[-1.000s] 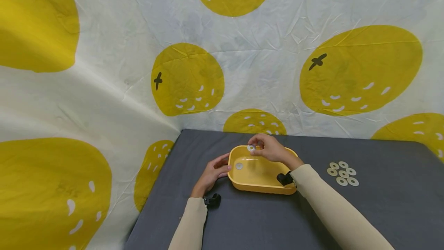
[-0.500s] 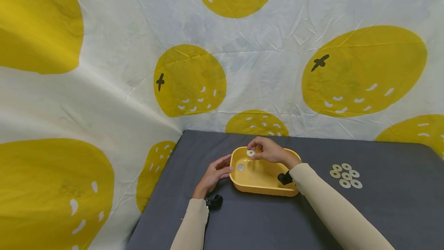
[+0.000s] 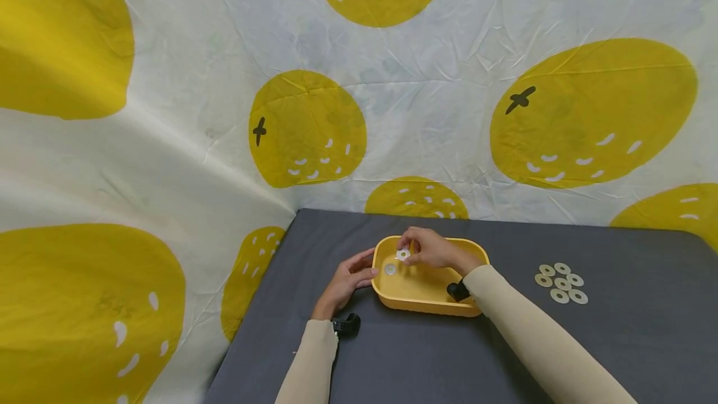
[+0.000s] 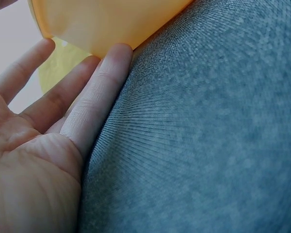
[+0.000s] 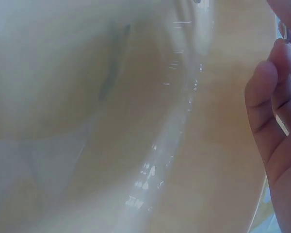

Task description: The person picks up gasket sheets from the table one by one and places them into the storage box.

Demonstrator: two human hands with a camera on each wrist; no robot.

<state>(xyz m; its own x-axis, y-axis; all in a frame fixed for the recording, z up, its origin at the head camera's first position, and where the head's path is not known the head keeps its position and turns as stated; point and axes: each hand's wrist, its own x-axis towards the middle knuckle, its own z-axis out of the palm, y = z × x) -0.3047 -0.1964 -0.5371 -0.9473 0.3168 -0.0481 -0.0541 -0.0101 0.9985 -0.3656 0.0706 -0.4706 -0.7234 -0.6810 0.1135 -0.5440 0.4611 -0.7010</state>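
A yellow rounded rectangular tub [image 3: 432, 307] stands on the grey cloth. My right hand [image 3: 429, 248] reaches over its back side and pinches a flat washer [image 3: 403, 255] between thumb and fingertips, above the tub's floor. In the right wrist view the washer [image 5: 284, 32] shows edge-on at the fingertips. A second washer [image 3: 389, 269] lies on the tub's floor at the left end. My left hand [image 3: 346, 280] rests against the tub's left end. In the left wrist view its fingers [image 4: 89, 99] lie nearly straight, tips at the tub's outer wall [image 4: 102, 24].
Several more washers [image 3: 561, 283] lie in a flat cluster on the cloth to the right of the tub. A white curtain [image 3: 421, 123] with yellow fruit prints hangs behind the table [image 3: 426, 360] and along its left side.
My right hand has come down and slightly toward me with the washer, from rim height to lower inside the tub. My left hand stays at the tub's left end.
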